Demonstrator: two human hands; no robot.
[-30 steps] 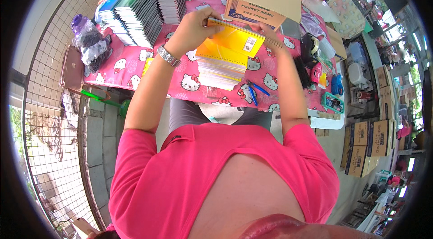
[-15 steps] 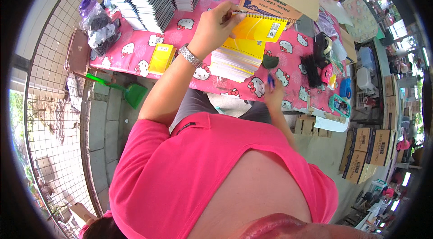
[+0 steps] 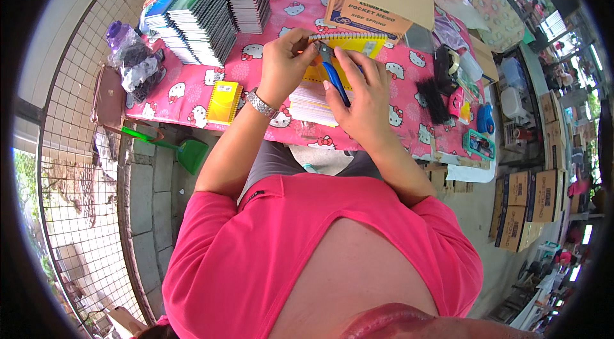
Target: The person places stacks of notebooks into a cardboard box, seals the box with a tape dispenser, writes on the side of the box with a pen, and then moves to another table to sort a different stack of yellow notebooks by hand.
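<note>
My left hand (image 3: 291,61), a steel watch on its wrist, pinches the left end of a yellow spiral notebook (image 3: 366,45). A dark coil wire runs along the notebook's top edge. Blue-handled pliers (image 3: 335,78) are gripped in my right hand (image 3: 363,93), and their jaws are at the coil's left end, close to my left fingertips. Below both hands lies a stack of yellow notebooks with white page edges (image 3: 312,107), partly covered. Another small yellow notebook (image 3: 224,102) lies flat to the left of my left wrist.
Tall stacks of spiral notebooks (image 3: 201,19) stand at the back left, beside plastic bags (image 3: 137,64). An open cardboard box (image 3: 364,11) sits behind my hands. To the right are a bundle of black wire coils (image 3: 433,99), a tape dispenser (image 3: 451,64) and a green tray (image 3: 478,144).
My right hand has come up from the table's front edge with the pliers to the coil's left end. My left hand has lowered slightly and moved left with the notebook.
</note>
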